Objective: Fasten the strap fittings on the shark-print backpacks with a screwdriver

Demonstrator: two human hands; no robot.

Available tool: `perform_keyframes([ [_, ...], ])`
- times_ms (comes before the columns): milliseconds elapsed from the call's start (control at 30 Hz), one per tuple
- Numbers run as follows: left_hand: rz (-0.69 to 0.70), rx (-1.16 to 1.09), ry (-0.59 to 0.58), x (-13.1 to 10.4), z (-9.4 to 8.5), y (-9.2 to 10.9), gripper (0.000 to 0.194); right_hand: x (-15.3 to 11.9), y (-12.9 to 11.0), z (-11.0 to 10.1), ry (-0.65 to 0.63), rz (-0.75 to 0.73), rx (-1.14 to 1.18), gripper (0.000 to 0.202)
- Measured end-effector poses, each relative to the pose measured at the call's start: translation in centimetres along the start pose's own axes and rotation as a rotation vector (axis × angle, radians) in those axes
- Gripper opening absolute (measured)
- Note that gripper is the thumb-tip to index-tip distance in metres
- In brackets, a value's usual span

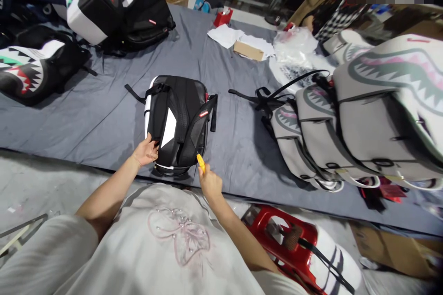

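Nearest us is one pale shirt [166, 249] with a butterfly design, and past it two bare hands work at the near edge of the grey-covered counter [107, 124]. Between them lies one black backpack [185, 124], straps up, with one white panel and one small red tag showing.

Our left hand [146, 151] is partly curled, its fingers against the pack's near left side; we cannot tell whether they grip it. Our right hand [212, 184] is closed around one yellow tool [201, 163], whose tip points at the pack's near right side.

To the right we count at least four grey backpacks [367, 124], three of them in a close row and a smaller one farther off. To the left are at least three dark backpacks [148, 14]. On the far side are one red box [223, 17], white papers [224, 35], one cardboard piece [248, 50] and clear plastic [296, 48].
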State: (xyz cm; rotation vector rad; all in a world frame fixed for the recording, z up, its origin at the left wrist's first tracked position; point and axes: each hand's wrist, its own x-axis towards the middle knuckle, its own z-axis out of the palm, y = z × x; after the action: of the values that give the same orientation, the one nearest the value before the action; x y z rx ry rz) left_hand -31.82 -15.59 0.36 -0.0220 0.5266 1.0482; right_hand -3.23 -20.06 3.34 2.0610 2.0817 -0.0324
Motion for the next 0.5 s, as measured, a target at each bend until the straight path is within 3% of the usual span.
perform_keyframes([
  [267, 0.059, -0.014, -0.012, 0.37, 0.34, -0.75, 0.039, 1.07, 0.24, 0.9, 0.001, 0.022, 0.004, 0.037],
  [500, 0.218, -0.061, -0.048, -0.46, 0.01, -1.04, 0.058, 1.01, -0.09, 0.88, 0.021, 0.024, -0.003, 0.037],
])
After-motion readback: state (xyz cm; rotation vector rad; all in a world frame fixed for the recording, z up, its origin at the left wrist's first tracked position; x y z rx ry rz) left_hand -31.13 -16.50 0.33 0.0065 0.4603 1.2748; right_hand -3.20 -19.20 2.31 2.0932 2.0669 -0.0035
